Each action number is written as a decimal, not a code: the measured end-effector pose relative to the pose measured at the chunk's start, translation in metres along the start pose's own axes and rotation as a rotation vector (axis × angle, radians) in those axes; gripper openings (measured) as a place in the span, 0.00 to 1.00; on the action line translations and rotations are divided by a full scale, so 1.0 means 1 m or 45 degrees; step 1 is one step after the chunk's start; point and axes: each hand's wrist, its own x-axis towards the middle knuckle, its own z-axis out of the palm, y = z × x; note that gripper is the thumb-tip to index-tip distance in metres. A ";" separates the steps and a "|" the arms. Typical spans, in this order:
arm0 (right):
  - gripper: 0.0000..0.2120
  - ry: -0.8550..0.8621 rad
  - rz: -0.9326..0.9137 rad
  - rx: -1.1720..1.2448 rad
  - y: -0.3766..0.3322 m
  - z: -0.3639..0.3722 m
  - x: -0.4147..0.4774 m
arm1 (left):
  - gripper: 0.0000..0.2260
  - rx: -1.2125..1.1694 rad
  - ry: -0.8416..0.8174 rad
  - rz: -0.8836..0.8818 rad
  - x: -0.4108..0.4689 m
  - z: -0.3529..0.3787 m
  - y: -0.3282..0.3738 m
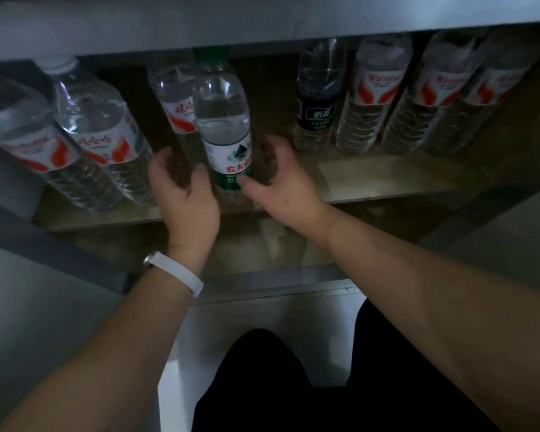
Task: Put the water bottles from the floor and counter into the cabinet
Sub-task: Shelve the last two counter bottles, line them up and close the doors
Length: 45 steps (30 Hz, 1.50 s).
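Note:
A green-capped water bottle (pixel 223 126) with a white and green label stands upright at the front middle of the cabinet shelf (pixel 371 179). My left hand (pixel 184 198) hovers just left of it with loosely curled fingers and holds nothing. On the bottle's right is my right hand (pixel 281 185); its thumb tip touches the lower label and its fingers stay apart from the bottle. Several red-and-white labelled bottles (pixel 374 95) line the shelf's right side, with a black-labelled bottle (pixel 317 98) beside them. Two more red-labelled bottles (pixel 97 126) stand at the left, and another bottle (pixel 176 101) is behind the green one.
The counter's grey underside (pixel 262 23) overhangs the shelf closely above the bottle caps. A lower cabinet level (pixel 262 244) shows beneath the shelf. A dark cabinet side panel (pixel 19 213) is at the left. My dark-trousered knees (pixel 278 385) are at the bottom, over a white floor.

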 end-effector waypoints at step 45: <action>0.31 0.481 0.042 0.004 0.018 0.029 0.086 | 0.33 0.245 -0.069 -0.112 0.083 0.059 -0.017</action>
